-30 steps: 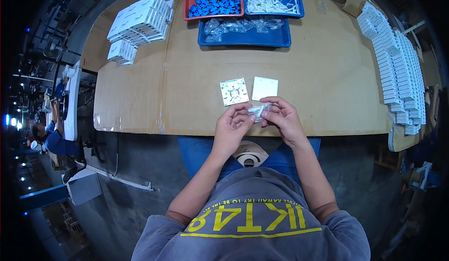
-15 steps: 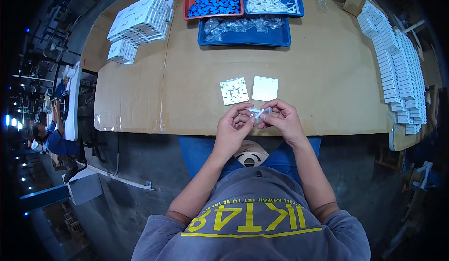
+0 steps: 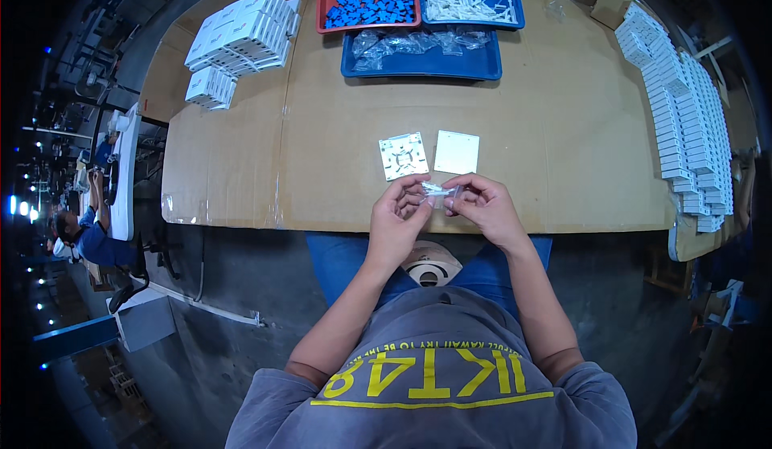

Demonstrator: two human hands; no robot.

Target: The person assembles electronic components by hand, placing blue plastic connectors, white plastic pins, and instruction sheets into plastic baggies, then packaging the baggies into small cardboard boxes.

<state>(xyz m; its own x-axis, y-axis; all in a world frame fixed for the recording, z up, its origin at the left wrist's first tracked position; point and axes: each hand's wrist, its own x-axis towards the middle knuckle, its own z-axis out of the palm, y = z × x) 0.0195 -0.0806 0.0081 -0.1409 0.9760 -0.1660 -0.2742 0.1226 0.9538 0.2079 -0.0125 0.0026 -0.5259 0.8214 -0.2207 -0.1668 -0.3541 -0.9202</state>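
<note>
**Small clear bag: handling properties and grip points**

While both hands work at the near edge of the table (image 3: 322,168), the small clear plastic bag (image 3: 438,192) hangs stretched between them, just above the table edge and just in front of the two square plates. The left hand (image 3: 400,222) pinches one end of the bag; the right hand (image 3: 485,208) pinches the other. On both hands the fingers are narrow, closed on the film, with thumb and forefinger doing the holding.

Handling, as judged from appearance:
- Weight: very light. No support from below seems necessary.
- Stiffness: soft, thin film that crumples and folds readily.
- Surface: smooth and probably slippery, so a pinch grip suits it better than an open-palm hold.
- Contents: too small to tell at this size.

Recommended hold: take the bag at its two opposite ends, near the edge of the film, and keep light tension between the hands so that it stays flat.

Nearby items:
- A patterned white square plate (image 3: 404,155) and a plain white square plate (image 3: 457,151) lie side by side on the table, just beyond the hands, not touching them.
- A blue tray (image 3: 482,65) with more clear bags (image 3: 410,43) sits well apart at the far side, next to a red bin of blue parts (image 3: 370,0).
- White boxes (image 3: 241,35) are stacked at far left.
</note>
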